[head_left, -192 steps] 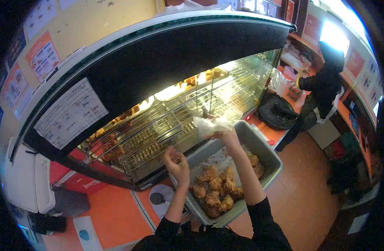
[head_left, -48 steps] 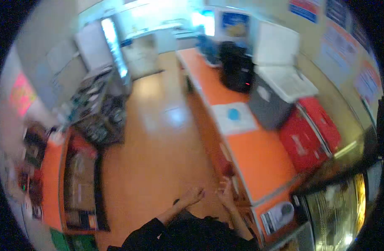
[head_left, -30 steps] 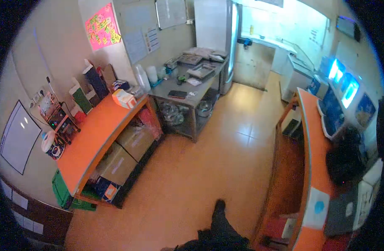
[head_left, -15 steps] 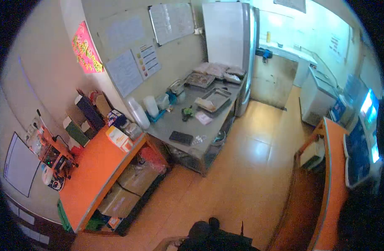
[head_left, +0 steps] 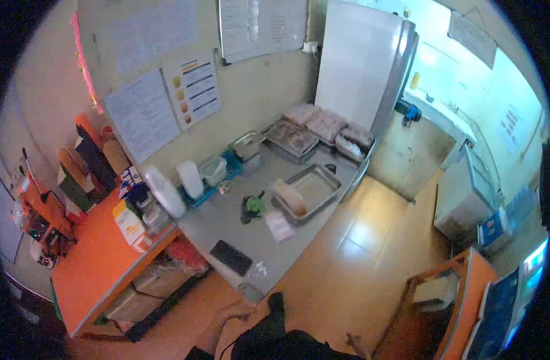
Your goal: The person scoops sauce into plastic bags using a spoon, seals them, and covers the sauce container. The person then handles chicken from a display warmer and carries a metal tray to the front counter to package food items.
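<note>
My left hand (head_left: 238, 311) is low in the view, just below the near corner of the steel table (head_left: 194, 231). Its fingers are loosely apart, slightly blurred, and nothing shows in them. My right hand (head_left: 359, 344) is at the bottom edge, partly hidden, fingers apart over the floor and touching nothing visible. Closest to my left hand on the table are a black phone (head_left: 231, 257) and some small whitish bits (head_left: 262, 269). Farther in lie a green-and-black bundle (head_left: 253, 207), a pink-and-white packet (head_left: 279, 226) and a metal tray (head_left: 316, 186) with a pale bag (head_left: 290, 198) on its edge.
Filled trays (head_left: 292, 139) and plastic bags (head_left: 326, 125) stand at the table's back by a white refrigerator (head_left: 359, 60). Plastic containers (head_left: 191, 180) line the wall side. An orange counter (head_left: 95, 261) is at left, another orange table (head_left: 480, 267) at right. A low panel (head_left: 410, 150) stands across the passage.
My view has moved closer to the steel table and tilted. My left hand has risen further into view near the table corner, and my right hand now shows. The table items appear unmoved.
</note>
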Demonstrator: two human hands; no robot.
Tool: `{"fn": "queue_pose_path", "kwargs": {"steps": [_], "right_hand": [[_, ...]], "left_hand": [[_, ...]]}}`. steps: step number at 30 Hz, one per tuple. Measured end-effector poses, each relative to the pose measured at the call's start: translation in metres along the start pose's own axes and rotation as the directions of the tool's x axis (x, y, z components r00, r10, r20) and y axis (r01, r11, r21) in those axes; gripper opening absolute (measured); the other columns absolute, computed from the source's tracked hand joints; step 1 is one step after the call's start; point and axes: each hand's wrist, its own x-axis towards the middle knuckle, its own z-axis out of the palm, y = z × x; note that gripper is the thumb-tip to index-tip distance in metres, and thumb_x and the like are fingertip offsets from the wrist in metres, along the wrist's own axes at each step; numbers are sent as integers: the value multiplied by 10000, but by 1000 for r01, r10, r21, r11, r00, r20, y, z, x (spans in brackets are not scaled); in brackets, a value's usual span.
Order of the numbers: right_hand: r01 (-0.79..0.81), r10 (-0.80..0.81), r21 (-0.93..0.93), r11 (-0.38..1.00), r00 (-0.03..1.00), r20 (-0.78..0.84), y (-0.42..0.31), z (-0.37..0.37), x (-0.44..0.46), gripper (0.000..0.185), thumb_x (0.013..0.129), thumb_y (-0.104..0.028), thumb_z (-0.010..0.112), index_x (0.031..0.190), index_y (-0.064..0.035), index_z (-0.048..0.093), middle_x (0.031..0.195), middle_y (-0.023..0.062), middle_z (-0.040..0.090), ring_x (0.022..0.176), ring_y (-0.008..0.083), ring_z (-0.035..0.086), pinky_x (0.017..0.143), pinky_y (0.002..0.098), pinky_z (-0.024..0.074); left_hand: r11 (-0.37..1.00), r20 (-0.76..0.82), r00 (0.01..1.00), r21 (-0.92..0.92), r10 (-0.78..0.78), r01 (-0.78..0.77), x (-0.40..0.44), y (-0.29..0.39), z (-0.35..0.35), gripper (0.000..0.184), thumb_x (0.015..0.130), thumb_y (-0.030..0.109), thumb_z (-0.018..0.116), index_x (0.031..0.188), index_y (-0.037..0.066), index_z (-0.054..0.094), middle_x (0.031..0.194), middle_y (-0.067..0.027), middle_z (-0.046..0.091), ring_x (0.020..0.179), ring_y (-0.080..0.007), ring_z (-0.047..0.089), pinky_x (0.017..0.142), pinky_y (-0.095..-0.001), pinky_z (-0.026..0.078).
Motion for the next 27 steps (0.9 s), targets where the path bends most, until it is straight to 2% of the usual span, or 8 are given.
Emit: {"fn": "queue_pose_path", "kwargs": {"steps": [5, 10, 12, 16, 19, 21, 23, 27], "right_hand": [[413, -373, 111, 904, 888, -269, -122, -38, 130, 267, 873, -260, 551, 784, -9, 534, 637, 62, 535, 578, 155, 544, 526, 294, 452], [579, -544, 174, 797, 812, -212, -264, -78, 234, 345, 751, -82, 647, 1026, -42, 443, 973, 101, 472, 781, 193, 503, 611, 277, 453], [666, -626, 123, 736, 738, -251, -311, -95, 285, 397, 746, -75, 650, 1071, -42, 424, 1008, 114, 448, 866, 208, 477, 628, 282, 449], [696, -742, -260, 670, 613, -273, -411, -122, 359, 422, 780, -139, 654, 1108, -60, 400, 1019, 171, 416, 852, 264, 507, 672, 339, 453], [724, -830, -406, 557, 502, -243, -446, -133, 411, 442, 808, -217, 632, 1150, -45, 411, 1026, 199, 426, 951, 324, 482, 750, 421, 425], [733, -790, -301, 610, 594, -153, -460, -131, 438, 456, 808, -225, 630, 1154, -26, 410, 1028, 193, 457, 930, 316, 477, 758, 417, 415], [704, -701, -111, 701, 709, 76, -448, -137, 476, 436, 820, -236, 604, 1153, -10, 436, 993, 190, 501, 880, 302, 481, 760, 417, 410], [737, -859, -448, 506, 474, -192, -456, -127, 457, 440, 835, -298, 552, 1161, -21, 451, 1078, 213, 496, 1002, 373, 468, 829, 473, 383]], "left_hand": [[997, -270, 960, 2, 73, -75, 93, 41, -29, 235, 837, 230, 521, 881, 7, 581, 710, -118, 580, 706, -211, 578, 664, -343, 466], [981, -481, 876, -145, 42, -127, 120, 73, -32, 212, 850, 226, 526, 920, 33, 581, 792, -105, 579, 775, -194, 569, 708, -314, 463], [854, -694, 714, -319, 85, -412, 134, 91, -20, 192, 847, 185, 555, 984, 51, 570, 928, -105, 573, 867, -199, 559, 759, -309, 455], [898, -765, 643, -304, -31, -318, 164, 122, -14, 235, 820, 149, 601, 1030, 58, 551, 991, -109, 555, 922, -216, 551, 791, -325, 449], [920, -692, 655, -392, -303, 11, 186, 155, -35, 234, 822, 152, 592, 1036, 62, 555, 971, -113, 557, 932, -236, 552, 811, -348, 447], [970, -800, 599, -173, -38, -169, 218, 140, -27, 234, 843, 173, 543, 1049, 62, 555, 995, -133, 558, 946, -267, 552, 836, -362, 439], [977, -805, 586, -185, -87, -108, 235, 146, -23, 241, 845, 173, 525, 1056, 59, 553, 1009, -148, 558, 951, -280, 551, 841, -366, 437], [1000, -808, 588, -14, -20, 14, 269, 124, 6, 266, 833, 177, 511, 1062, 49, 555, 1040, -181, 558, 952, -308, 547, 845, -373, 433]]}}
